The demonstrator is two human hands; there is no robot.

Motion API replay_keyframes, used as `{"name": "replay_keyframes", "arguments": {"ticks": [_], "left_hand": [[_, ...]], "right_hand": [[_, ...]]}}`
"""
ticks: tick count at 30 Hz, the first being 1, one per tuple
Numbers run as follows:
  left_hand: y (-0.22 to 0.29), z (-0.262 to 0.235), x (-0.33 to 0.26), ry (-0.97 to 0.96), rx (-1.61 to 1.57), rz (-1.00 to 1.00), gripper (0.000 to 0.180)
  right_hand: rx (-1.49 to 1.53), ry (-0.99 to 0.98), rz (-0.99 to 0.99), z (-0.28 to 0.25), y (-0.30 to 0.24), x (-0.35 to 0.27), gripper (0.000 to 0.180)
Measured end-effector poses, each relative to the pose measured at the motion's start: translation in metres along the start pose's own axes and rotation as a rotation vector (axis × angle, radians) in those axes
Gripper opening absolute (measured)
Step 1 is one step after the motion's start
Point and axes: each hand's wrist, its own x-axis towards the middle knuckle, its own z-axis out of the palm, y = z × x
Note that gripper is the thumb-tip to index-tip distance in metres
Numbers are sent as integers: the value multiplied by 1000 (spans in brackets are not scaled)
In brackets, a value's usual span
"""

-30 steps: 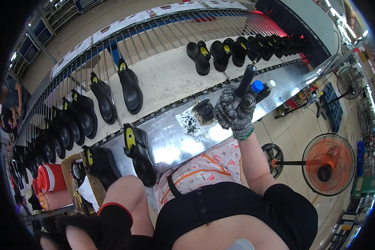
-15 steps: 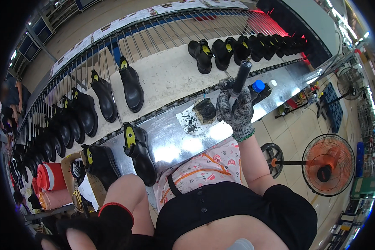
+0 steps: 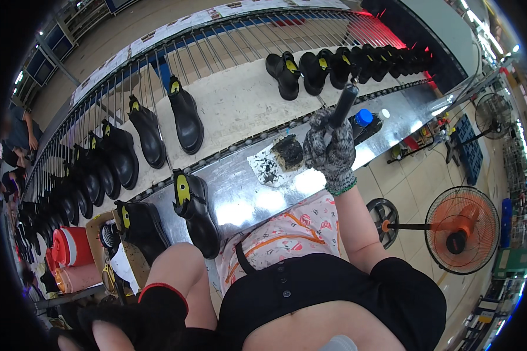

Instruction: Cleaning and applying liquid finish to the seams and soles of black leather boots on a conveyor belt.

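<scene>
Right hand (image 3: 332,147) in grey knit glove (image 3: 338,169), right of centre, grasping dark cylindrical tool (image 3: 345,105), tip up. Left hand (image 3: 136,317), lower left: grip cannot be told. Blue-capped bottle (image 3: 364,119) beside tool; blackened block (image 3: 288,153) near centre; black ankle boots (image 3: 287,77) upper right.

Pad (image 3: 288,153) left and bottle (image 3: 366,130) right on the ledge (image 3: 234,202); 2 groups of boots (image 3: 186,120) behind, on the conveyor (image 3: 234,88).

The glove (image 3: 332,155) is mottled grey, green-hemmed — the tool (image 3: 346,102) dark, the boots (image 3: 187,124) black, the bottle cap (image 3: 364,117) blue.
</scene>
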Motion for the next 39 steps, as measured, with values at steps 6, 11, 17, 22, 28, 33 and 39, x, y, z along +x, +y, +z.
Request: {"name": "replay_keyframes", "arguments": {"ticks": [6,11,17,22,28,33,39], "left_hand": [[-3,-7,-27,179,114,-173,25],[-69,-31,-105,507,438,-735,62],[-216,-18,-301,1084,-194,-1549,47],[-253,-11,-308,1075,-210,-1643,44],[-245,-11,-307,1061,-108,-1608,40],[-238,-10,-312,993,-90,-1609,39],[-232,-13,-309,989,-97,-1572,36]], "right_hand": [[-477,149,436,-34,13,-45,36],[-1591,27,845,-90,37,-129,42],[-1650,-93,725,-76,33,-132,58],[-1625,-107,640,-91,38,-111,54],[-1619,-83,663,-92,31,-113,50],[-1633,-57,710,-91,32,-117,49],[-1497,121,696,-104,36,-132,38]]}}
